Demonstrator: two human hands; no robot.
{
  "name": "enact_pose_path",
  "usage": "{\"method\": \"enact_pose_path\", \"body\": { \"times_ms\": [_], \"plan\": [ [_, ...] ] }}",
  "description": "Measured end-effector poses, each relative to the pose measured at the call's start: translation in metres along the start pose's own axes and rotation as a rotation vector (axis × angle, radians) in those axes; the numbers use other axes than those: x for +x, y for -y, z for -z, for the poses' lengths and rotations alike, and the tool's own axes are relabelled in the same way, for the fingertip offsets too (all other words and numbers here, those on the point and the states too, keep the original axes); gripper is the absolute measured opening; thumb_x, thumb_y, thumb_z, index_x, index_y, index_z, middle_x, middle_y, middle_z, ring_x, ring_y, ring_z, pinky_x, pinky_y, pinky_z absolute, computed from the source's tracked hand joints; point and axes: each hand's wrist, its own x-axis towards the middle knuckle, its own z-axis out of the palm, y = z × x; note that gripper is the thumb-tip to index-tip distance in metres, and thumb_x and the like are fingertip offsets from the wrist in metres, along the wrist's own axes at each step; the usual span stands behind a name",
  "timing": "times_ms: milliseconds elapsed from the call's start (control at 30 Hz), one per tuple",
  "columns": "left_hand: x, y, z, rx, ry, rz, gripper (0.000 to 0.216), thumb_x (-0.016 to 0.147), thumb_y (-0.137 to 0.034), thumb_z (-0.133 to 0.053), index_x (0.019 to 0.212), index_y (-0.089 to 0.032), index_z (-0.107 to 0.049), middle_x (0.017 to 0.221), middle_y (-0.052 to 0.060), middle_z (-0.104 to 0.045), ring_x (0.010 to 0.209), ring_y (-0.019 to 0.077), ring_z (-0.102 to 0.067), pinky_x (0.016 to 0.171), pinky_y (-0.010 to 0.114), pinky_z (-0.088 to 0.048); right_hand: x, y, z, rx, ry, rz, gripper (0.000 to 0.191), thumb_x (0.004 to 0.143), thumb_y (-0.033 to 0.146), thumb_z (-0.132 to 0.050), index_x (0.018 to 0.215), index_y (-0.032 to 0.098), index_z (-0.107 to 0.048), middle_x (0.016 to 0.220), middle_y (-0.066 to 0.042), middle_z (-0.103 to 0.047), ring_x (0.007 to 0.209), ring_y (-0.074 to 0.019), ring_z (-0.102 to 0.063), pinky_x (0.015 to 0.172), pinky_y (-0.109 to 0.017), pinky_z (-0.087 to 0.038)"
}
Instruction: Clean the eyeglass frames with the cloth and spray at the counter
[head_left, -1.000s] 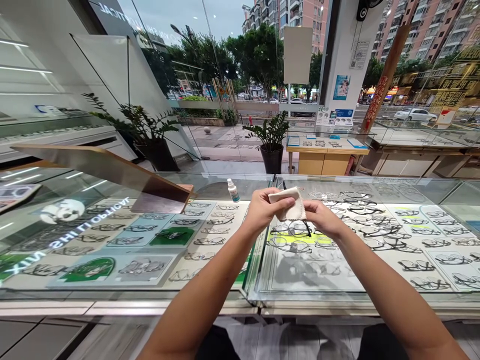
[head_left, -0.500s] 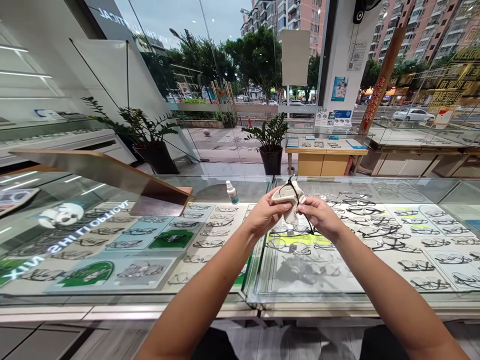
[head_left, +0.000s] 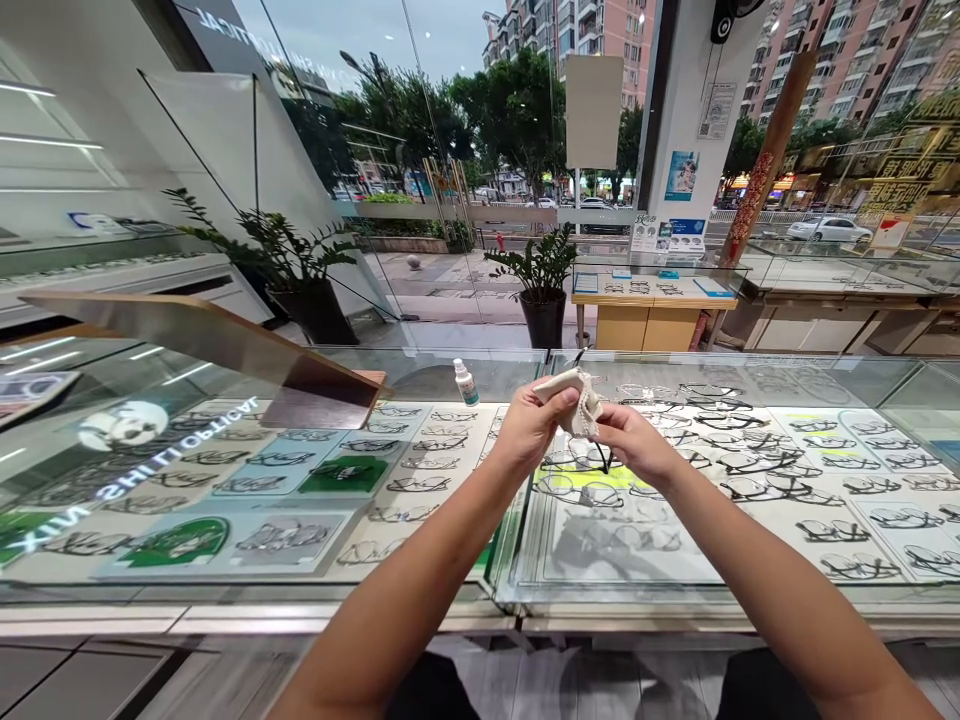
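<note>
Left hand point(head_left: 534, 425) pinches cloth point(head_left: 577, 410) over glasses point(head_left: 604, 458), above counter point(head_left: 675, 622), toward far edge; right hand point(head_left: 630, 438) seemingly grips glasses' right side. Glasses between both hands, lower end slanting toward near edge.

The cloth point(head_left: 586, 408) hides most of the glasses point(head_left: 605, 459); at its nine o'clock, the bottle point(head_left: 461, 369) has lettering point(head_left: 467, 387) too small for reading.

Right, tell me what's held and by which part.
The left hand pinches a pale cloth by its left side, over dark-framed glasses; the right hand is at the cloth's right edge. The glasses' grip point is hidden.
</note>
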Motion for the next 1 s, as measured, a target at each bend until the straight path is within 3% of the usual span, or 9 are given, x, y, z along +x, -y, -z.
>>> {"method": "enact_pose_path", "body": {
  "times_ms": [200, 467, 633, 767, 1000],
  "plan": [
    [0.007, 0.002, 0.007, -0.054, 0.054, 0.042, 0.043, 0.064, -0.051, -0.095, 0.082, -0.018, -0.076, 0.075, -0.001, -0.072, 0.070, 0.0107, -0.065, 0.072, 0.024, -0.053, 0.001, 0.006, 0.003, 0.003, -0.077, 0.008, 0.042, 0.063, 0.057, -0.093, 0.084, 0.023, -0.079, 0.085, -0.002, -0.074, 0.086, -0.0181, -0.060, 0.091, -0.035, -0.044],
    [0.003, -0.004, 0.003, 0.019, 0.109, 0.071, 0.052, 0.061, -0.031, -0.099, 0.106, -0.018, -0.075, 0.094, 0.002, -0.076, 0.083, 0.0138, -0.069, 0.077, 0.023, -0.053, 0.003, 0.002, 0.006, 0.167, -0.142, -0.031, 0.040, 0.061, 0.050, -0.096, 0.080, 0.021, -0.078, 0.078, 0.000, -0.068, 0.072, -0.0128, -0.050, 0.072, -0.029, -0.039],
    [0.001, -0.004, -0.003, 0.074, 0.030, 0.005, 0.049, 0.048, -0.027, -0.102, 0.085, -0.016, -0.070, 0.076, -0.001, -0.072, 0.070, 0.0115, -0.064, 0.067, 0.022, -0.051, 0.001, 0.002, -0.001, 0.149, -0.116, -0.044, 0.043, 0.062, 0.052, -0.094, 0.084, 0.020, -0.078, 0.077, 0.000, -0.065, 0.071, -0.0132, -0.048, 0.070, -0.029, -0.037],
    [0.001, -0.002, -0.002, 0.099, -0.041, -0.013, 0.050, 0.047, -0.034, -0.102, 0.067, -0.016, -0.060, 0.061, -0.005, -0.062, 0.056, 0.0071, -0.055, 0.054, 0.019, -0.043, -0.001, 0.003, -0.006, 0.072, -0.094, -0.037, 0.043, 0.060, 0.056, -0.094, 0.077, 0.021, -0.075, 0.072, 0.002, -0.061, 0.073, -0.0143, -0.047, 0.072, -0.030, -0.036],
    [0.010, 0.003, 0.005, 0.059, -0.137, -0.063, 0.054, 0.057, -0.058, -0.095, 0.073, -0.016, -0.066, 0.062, -0.003, -0.065, 0.055, 0.0086, -0.058, 0.055, 0.022, -0.047, 0.000, 0.001, -0.009, 0.100, -0.107, -0.053, 0.045, 0.060, 0.056, -0.095, 0.081, 0.021, -0.077, 0.072, 0.002, -0.060, 0.074, -0.0137, -0.047, 0.074, -0.030, -0.036]
  ]
}}
